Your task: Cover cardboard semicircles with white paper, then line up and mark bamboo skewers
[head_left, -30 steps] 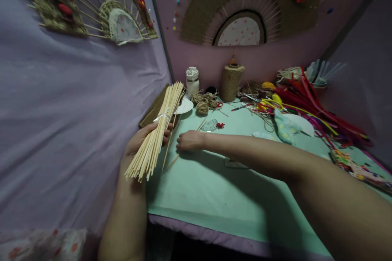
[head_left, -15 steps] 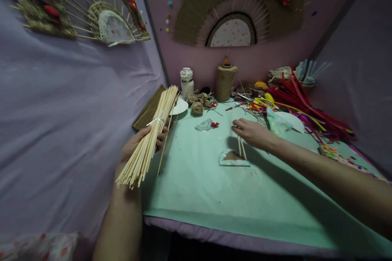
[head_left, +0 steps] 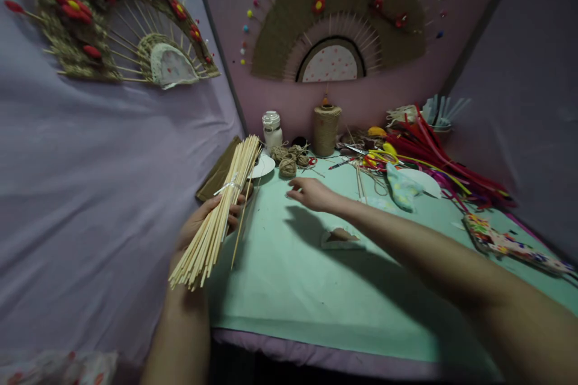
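A thick bundle of thin wooden sticks, tied with a clear band, is in my left hand, whose fingers wrap round it. One loose stick hangs beside the bundle. Over the middle of the table, my right hand reaches leftward with its fingers apart and nothing visible between them. Below my right forearm lies a small half-round piece, brown inside a pale cloth edge. Two sticks lie farther back, near the scissors.
Twine balls, a twine spool and a white jar stand at the back. Red strips, a patterned cloth and a flowered case are at the right. Decorated fans hang on the walls.
My right hand has moved left, away from the two sticks it held above the half-round piece; these now lie farther back. The view has shifted slightly. My left hand still holds the bundle.
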The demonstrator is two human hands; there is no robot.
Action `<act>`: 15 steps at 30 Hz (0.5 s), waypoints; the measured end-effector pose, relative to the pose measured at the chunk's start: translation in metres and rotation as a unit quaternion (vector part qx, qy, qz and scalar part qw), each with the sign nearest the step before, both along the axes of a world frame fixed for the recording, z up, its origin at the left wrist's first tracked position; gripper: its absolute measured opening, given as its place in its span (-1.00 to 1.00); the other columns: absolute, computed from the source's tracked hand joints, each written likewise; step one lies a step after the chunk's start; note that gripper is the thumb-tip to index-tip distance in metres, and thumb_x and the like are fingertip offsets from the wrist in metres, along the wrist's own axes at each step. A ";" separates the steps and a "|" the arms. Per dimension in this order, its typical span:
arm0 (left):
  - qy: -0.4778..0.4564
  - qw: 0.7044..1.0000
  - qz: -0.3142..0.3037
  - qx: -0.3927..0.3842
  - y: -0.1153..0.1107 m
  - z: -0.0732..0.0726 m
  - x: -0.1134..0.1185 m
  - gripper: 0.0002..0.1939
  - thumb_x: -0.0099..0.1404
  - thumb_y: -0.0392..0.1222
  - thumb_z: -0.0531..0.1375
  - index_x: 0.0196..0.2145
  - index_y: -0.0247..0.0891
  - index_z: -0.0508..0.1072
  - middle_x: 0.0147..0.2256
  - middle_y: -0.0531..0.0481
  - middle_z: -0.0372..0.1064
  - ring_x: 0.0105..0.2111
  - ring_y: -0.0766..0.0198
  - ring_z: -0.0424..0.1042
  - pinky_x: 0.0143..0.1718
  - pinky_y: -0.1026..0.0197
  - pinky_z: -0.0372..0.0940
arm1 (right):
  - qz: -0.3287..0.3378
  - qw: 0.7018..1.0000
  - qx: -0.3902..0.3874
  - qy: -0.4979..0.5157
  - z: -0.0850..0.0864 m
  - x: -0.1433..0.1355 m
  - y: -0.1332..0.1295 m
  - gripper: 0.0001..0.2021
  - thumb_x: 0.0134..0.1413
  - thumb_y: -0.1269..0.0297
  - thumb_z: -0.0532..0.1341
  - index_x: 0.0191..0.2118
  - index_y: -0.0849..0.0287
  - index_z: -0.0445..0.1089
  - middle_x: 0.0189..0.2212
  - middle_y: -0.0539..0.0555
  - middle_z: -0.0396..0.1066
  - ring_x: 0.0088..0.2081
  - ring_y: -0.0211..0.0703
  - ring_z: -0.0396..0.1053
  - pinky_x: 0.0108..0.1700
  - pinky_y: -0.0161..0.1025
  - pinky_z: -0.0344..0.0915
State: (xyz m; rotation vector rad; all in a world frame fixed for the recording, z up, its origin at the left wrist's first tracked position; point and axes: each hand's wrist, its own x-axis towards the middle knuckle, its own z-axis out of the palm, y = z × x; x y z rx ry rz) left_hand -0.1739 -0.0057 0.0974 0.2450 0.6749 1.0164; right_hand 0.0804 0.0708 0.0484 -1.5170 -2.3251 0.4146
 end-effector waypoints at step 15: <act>0.107 0.993 0.028 0.038 -0.026 0.018 -0.007 -0.70 0.31 -0.29 0.04 0.00 -0.34 0.30 -0.43 -0.04 0.28 -0.54 0.37 0.36 -0.55 0.37 0.39 | -0.088 0.964 -0.148 0.203 -0.033 -0.114 0.079 -0.67 0.23 0.18 0.17 0.06 0.19 0.31 0.02 0.15 0.34 -0.07 -0.07 0.38 -0.07 -0.01 0.38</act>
